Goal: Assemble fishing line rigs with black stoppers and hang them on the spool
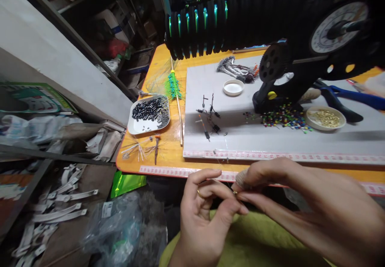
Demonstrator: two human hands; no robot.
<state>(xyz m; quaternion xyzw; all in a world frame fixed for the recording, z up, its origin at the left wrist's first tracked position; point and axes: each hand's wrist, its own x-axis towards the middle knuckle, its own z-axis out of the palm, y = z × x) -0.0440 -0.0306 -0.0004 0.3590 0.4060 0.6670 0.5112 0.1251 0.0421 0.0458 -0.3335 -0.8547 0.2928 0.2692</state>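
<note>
My left hand [207, 215] and my right hand [288, 195] meet in front of the table edge, above a yellow-green cloth [255, 241]. Between their fingertips is a tiny brass-coloured piece [235, 193], mostly covered, so its exact kind does not show. The left thumb and fingers pinch from one side. On the other side, the right thumb and index finger close on it too. A ring [199, 193] is on a left finger, and a wrap [240, 176] covers the right index fingertip. Beyond the hands lie small black-bodied assemblies [207, 135] on the pale board.
A white tray [130, 124] of black tubes stands left on the orange table [132, 160]. The pale board [234, 142] bears coloured beads [284, 116], a dish [308, 122] of brass bits, a white lid [234, 87] and blue-handled pliers [355, 94]. A black spool machine [255, 18] overhangs it.
</note>
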